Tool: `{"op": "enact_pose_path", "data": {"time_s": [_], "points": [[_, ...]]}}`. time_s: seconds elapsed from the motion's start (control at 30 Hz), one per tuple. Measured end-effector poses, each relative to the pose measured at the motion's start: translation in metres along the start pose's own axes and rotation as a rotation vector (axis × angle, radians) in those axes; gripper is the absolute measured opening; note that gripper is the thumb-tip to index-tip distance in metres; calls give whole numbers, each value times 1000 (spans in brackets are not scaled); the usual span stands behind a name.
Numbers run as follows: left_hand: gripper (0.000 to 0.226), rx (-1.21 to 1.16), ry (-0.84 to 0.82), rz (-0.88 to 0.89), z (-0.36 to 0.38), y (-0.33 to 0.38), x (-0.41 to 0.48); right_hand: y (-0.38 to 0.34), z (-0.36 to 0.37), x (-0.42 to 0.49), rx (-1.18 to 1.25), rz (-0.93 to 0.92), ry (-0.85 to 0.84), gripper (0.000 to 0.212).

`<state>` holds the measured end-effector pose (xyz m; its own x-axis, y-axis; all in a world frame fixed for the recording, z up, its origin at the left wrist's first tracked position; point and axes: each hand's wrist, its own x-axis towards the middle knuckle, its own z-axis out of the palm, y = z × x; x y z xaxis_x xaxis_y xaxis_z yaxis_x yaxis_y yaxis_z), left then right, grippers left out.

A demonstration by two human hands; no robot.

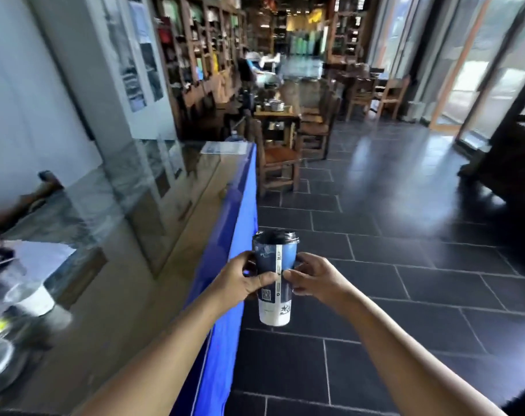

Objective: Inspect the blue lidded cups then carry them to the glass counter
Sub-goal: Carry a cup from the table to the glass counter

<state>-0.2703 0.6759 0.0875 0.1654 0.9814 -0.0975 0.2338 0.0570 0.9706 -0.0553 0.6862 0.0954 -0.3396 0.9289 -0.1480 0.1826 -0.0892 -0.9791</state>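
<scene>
L hand (240, 279) and R hand (315, 280) both grip one blue cup (273, 298) at mid-height. Thumbs nearly meet on the near face and fingers curl round the sides. Cup is upright, held in the air btwn the two hands. Its dark lid (276, 237) sits on top, just above the fingers, and the white base sticks out below them. A white paper strip (278, 259) runs down from the lid over the near face and passes btwn the thumbs. There's QR-type print below L thumb. Only one cup in view.

Under the hands: dark tiled floor (405, 265). Just left of L hand: blue front edge (237, 223) of the glass counter (129, 235). Cup isn't on it; it's held apart, off the counter's right side. Counter top stretches left & ahead of L hand and is reflective. Items at its far left are too blurred to tell.

Ahead of the hands, past the counter end: wooden chair (277, 163), then a small wooden table (274, 115) w/ a metal pot-like thing (275, 106). Further off: wooden shelves (201, 55) on L side, and glass doors (480, 70) well off to the right of R hand.
</scene>
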Motion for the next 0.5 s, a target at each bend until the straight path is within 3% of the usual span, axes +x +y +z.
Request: {"op": "enact_pose_path", "data": {"time_s": [0.1, 0.27, 0.4, 0.5], "points": [[63, -7, 135, -25, -35, -14, 22, -5, 14, 69, -54, -7, -120, 14], [73, 23, 396, -75, -83, -31, 55, -19, 39, 176, -192, -60, -376, 22], [51, -69, 585, -160, -101, -30, 66, -29, 64, 250, -271, -114, -583, 23], [56, -147, 734, -223, -107, -34, 60, -37, 88, 284, -316, -132, -757, 34]]}}
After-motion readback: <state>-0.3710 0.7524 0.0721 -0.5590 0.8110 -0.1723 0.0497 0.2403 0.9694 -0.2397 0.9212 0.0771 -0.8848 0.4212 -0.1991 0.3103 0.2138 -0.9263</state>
